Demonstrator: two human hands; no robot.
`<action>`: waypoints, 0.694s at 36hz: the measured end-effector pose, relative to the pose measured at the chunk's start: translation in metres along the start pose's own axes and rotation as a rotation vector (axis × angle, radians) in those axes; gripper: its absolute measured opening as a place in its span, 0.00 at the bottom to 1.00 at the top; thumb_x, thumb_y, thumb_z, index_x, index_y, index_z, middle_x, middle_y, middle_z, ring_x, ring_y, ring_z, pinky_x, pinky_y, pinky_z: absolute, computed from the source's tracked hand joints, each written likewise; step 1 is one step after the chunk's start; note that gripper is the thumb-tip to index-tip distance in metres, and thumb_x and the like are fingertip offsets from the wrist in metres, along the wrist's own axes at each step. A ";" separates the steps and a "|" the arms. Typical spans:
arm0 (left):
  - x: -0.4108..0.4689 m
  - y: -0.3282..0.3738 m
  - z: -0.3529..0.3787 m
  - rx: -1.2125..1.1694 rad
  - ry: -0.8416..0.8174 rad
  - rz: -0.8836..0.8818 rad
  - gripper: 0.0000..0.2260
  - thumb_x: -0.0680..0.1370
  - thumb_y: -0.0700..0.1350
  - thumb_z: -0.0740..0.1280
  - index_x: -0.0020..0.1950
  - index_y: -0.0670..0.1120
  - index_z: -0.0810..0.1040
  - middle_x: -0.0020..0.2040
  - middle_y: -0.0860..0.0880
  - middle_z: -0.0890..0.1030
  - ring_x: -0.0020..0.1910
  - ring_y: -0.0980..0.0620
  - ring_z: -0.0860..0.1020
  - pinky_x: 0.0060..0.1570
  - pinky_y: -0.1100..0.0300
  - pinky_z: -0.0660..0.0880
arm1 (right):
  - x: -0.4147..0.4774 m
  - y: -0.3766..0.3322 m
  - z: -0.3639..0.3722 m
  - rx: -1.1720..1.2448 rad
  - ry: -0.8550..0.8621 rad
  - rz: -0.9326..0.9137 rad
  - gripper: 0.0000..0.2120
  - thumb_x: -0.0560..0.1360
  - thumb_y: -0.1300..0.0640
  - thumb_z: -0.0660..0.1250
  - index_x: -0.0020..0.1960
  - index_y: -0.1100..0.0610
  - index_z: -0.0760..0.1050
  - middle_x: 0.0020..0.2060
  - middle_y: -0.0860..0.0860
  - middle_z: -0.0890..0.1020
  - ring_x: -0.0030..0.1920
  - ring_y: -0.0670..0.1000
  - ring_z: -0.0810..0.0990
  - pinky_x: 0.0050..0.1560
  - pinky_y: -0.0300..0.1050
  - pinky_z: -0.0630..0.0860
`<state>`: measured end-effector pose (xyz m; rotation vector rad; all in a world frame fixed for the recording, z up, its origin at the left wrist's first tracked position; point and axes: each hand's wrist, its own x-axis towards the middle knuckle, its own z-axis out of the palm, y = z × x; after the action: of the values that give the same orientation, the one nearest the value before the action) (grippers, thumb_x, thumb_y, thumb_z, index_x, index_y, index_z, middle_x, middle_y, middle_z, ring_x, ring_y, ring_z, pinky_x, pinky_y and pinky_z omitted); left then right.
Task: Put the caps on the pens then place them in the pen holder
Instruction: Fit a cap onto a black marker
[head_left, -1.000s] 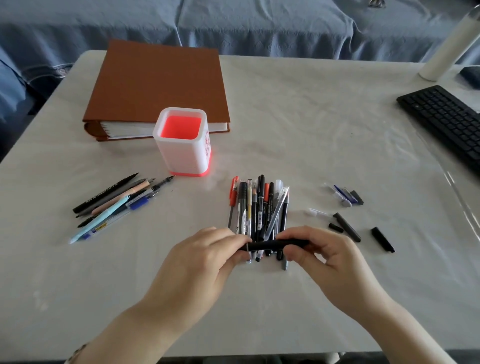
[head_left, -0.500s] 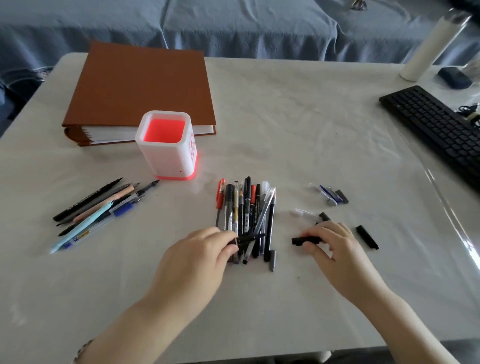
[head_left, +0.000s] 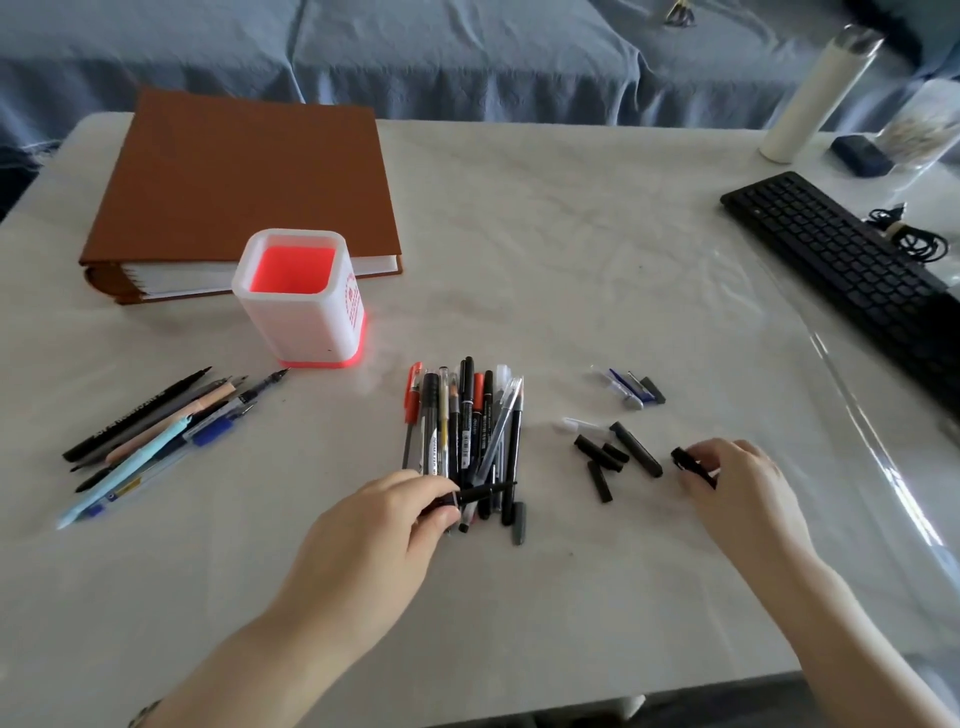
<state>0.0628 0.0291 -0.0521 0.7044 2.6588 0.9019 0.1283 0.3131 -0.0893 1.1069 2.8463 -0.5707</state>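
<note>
My left hand (head_left: 384, 525) grips a thin black pen (head_left: 485, 491) lying sideways over the near end of a pile of pens (head_left: 467, 431) in the middle of the table. My right hand (head_left: 737, 483) pinches a black cap (head_left: 688, 462) at the right. Several loose black caps (head_left: 613, 457) lie between the pile and that hand, and a few blue, grey and clear caps (head_left: 631, 389) lie farther back. The white pen holder (head_left: 296, 306) with a red inside stands at the back left, nothing in it. A second group of pens (head_left: 156, 431) lies at the left.
A brown binder (head_left: 244, 182) lies behind the holder. A black keyboard (head_left: 852, 265) with a cable sits at the right edge. A white bottle (head_left: 815, 93), a dark small case (head_left: 860, 153) and a clear jar stand at the back right. Blue cloth lies beyond the table.
Both hands held one black pen together a second ago. The right hand pulled away to the right, set a cap among the loose ones, and now pinches a cap farther right. The left hand keeps the pen.
</note>
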 end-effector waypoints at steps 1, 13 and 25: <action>0.000 0.000 0.000 -0.006 0.006 0.000 0.06 0.77 0.49 0.63 0.50 0.54 0.78 0.46 0.57 0.79 0.40 0.58 0.74 0.43 0.65 0.70 | -0.001 -0.003 -0.001 0.033 0.014 -0.031 0.06 0.74 0.59 0.65 0.51 0.56 0.76 0.48 0.55 0.78 0.50 0.58 0.74 0.43 0.44 0.67; -0.011 -0.009 -0.002 -0.178 0.040 0.007 0.15 0.70 0.56 0.60 0.56 0.64 0.66 0.46 0.62 0.79 0.46 0.60 0.77 0.46 0.62 0.73 | -0.057 -0.085 -0.012 0.973 -0.261 -0.369 0.21 0.70 0.70 0.68 0.43 0.41 0.79 0.36 0.44 0.83 0.35 0.42 0.80 0.39 0.31 0.75; -0.019 -0.018 -0.009 -0.188 0.046 0.027 0.12 0.71 0.59 0.58 0.54 0.66 0.66 0.52 0.64 0.75 0.45 0.59 0.76 0.45 0.63 0.72 | -0.063 -0.096 -0.006 0.631 -0.295 -0.542 0.16 0.72 0.60 0.69 0.44 0.37 0.75 0.44 0.33 0.80 0.46 0.40 0.78 0.49 0.31 0.73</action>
<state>0.0691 0.0025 -0.0545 0.6837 2.5651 1.1700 0.1123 0.2091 -0.0421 0.1919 2.7299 -1.5844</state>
